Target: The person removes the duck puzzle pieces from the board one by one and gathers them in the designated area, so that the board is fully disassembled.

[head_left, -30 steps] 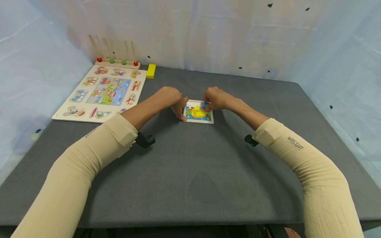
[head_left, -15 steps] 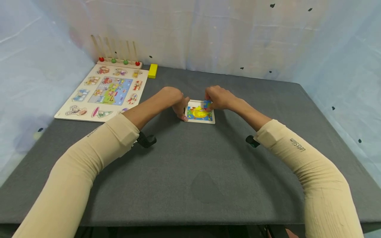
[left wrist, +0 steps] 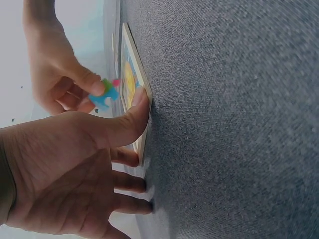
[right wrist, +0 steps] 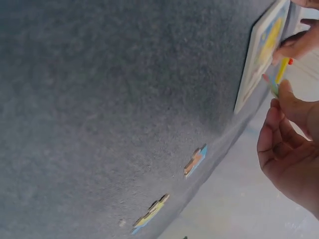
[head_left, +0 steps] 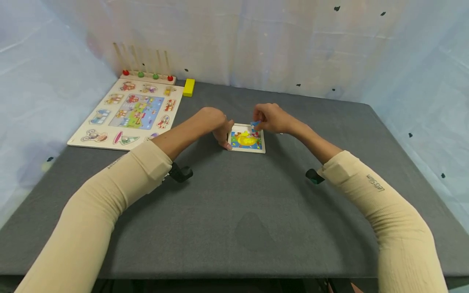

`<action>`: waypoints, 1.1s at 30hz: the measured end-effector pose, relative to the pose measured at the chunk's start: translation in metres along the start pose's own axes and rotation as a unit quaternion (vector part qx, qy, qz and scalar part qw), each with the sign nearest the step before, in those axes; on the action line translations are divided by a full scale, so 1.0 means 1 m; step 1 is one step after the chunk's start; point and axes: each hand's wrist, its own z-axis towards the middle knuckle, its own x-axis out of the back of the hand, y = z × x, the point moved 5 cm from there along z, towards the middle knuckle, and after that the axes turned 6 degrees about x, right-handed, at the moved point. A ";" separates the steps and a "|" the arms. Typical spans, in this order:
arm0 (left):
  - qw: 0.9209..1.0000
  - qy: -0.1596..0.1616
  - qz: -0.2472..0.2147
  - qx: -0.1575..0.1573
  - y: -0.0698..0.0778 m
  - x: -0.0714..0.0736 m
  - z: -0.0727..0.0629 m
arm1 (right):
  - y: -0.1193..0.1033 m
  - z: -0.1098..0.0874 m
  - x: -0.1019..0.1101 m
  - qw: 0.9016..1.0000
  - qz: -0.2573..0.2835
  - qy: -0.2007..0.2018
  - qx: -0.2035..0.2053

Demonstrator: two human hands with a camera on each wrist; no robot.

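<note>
Right hand (head_left: 272,118): pinching puzzle piece (left wrist: 105,93)
Left hand (head_left: 221,132): fingers extended, touching tray (head_left: 247,150)
Loose pieces (right wrist: 195,161): near right hand
Picture board (head_left: 137,112), yellow block (head_left: 188,87): left of left hand; sleeve (head_left: 144,165) overlaps board

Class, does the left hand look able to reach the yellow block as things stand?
Probably yes: nothing visible separates the left hand from the yellow block, though that hand, touching the puzzle frame, would first leave it.

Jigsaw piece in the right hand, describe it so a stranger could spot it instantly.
On the gray table, find the small framed jigsaw puzzle. By its far right corner, the right hand pinches the jigsaw piece, blue with green and pinkish red. Unlike the loose puzzle pieces lying on the table, it is held up.
</note>
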 end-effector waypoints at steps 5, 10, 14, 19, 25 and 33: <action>1.000 -0.003 -0.008 -0.002 -0.001 0.000 -0.001 | 0.001 -0.012 0.012 0.999 0.014 0.047 -0.007; 1.000 -0.001 -0.022 -0.008 -0.003 0.000 -0.001 | 0.008 -0.026 0.020 0.998 0.010 0.060 -0.027; 1.000 -0.002 -0.030 -0.010 -0.004 0.000 0.001 | 0.021 -0.039 0.029 0.996 0.006 0.069 -0.053; 0.999 -0.009 -0.042 -0.008 -0.004 0.000 0.001 | 0.041 -0.056 0.043 0.994 -0.004 0.059 -0.096; 0.999 -0.017 -0.045 -0.007 -0.005 -0.002 0.003 | 0.070 -0.082 0.065 0.988 0.009 0.059 -0.143; 0.999 -0.023 -0.038 -0.009 -0.006 -0.001 0.001 | 0.112 -0.110 0.066 0.977 0.023 0.004 -0.210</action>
